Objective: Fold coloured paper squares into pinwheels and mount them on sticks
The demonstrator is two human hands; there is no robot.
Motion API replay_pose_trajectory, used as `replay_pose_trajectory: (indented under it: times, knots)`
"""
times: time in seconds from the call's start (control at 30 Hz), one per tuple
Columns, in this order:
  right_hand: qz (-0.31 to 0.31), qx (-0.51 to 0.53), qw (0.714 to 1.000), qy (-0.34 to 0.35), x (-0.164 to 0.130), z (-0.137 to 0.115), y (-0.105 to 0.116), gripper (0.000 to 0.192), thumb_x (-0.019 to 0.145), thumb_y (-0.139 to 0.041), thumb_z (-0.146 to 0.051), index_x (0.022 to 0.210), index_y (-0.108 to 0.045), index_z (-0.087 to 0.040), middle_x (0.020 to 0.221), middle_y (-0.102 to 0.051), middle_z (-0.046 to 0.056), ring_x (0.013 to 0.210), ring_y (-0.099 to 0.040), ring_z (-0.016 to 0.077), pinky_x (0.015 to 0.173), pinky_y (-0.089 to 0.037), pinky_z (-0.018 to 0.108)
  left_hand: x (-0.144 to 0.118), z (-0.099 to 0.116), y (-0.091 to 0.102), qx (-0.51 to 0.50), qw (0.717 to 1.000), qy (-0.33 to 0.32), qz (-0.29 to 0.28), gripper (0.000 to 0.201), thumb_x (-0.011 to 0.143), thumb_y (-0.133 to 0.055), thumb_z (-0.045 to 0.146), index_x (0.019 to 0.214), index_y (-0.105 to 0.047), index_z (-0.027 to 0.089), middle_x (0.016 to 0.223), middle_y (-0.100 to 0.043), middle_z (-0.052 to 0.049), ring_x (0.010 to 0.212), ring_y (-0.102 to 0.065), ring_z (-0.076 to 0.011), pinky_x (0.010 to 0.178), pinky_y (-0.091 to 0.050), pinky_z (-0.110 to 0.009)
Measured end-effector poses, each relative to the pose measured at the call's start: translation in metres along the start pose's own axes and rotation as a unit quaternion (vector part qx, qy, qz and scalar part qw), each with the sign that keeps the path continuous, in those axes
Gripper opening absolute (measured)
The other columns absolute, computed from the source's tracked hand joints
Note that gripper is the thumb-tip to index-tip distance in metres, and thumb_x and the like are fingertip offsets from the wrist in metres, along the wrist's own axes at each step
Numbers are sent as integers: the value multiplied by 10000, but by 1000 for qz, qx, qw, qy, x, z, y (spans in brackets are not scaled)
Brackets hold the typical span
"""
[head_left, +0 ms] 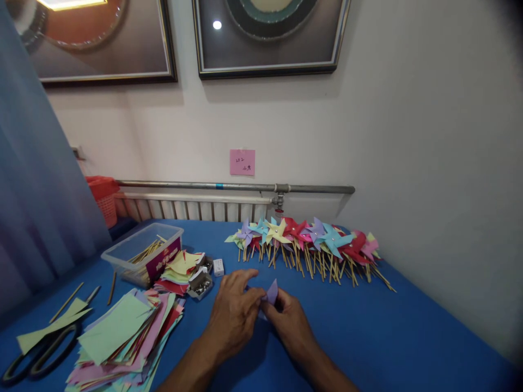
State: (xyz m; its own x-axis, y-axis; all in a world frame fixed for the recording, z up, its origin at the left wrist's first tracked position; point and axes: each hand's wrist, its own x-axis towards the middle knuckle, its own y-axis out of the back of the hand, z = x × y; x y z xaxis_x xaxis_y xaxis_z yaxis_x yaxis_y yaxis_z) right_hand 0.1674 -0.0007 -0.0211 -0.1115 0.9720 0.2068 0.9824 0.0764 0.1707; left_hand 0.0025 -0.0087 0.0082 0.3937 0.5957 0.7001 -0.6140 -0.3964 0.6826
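Observation:
A small piece of purple paper [272, 292], folded to a point at its top, is held up between my two hands above the blue table cover. My right hand [292, 321] pinches it from the right with thumb and fingers. From the left, my left hand [235, 307] has its thumb and a finger closed at the paper's edge, while its index finger stretches out above. The lower part of the paper is mostly hidden by the fingers. Just beyond my left hand are open small boxes of metal pins [200, 285] and a small white box [218, 267].
Finished paper pinwheels [302, 239] on sticks lie in a row at the back. To the left are a stack of coloured paper [118, 326], scissors [53, 348], cut paper squares [180, 269], and a plastic tub [122, 247] of sticks. A radiator [196, 204] stands behind.

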Motion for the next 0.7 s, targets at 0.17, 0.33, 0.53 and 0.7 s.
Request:
replay_pose_trajectory:
  times: [0.17,0.33,0.53,0.7]
  knots:
    - [7,16,1000,-17,2,2,-1,266,813,-650,-397,891,-714,-151,808,-741,47,767,-649,214,692,-492,290,0,0,0,22,1000,-17,-5,298,890,-509,123,1073,-711,243,1322,-618,-102,1162,-562,-272,929,-478,-470]
    - [20,52,998,-39,4,1,-3,321,774,-701,-443,904,-728,-151,840,-757,63,754,-649,218,687,-493,303,2,-2,0,82,994,-65,-22,313,873,-533,131,1110,-701,246,1329,-622,-114,1181,-557,-295,944,-447,-496]
    - [18,93,994,-52,6,3,-2,382,712,-767,-482,917,-754,-160,826,-765,69,773,-664,247,709,-507,330,1,-3,0,76,994,-70,-23,328,880,-522,124,1146,-676,238,1341,-615,-115,1167,-569,-292,947,-444,-492]
    - [26,150,986,-70,10,10,1,509,659,-812,-498,1017,-750,-143,915,-779,104,864,-692,299,807,-527,411,3,-3,4,-54,993,90,46,269,944,-428,156,1023,-683,180,1085,-676,-114,1012,-618,-226,869,-465,-380]
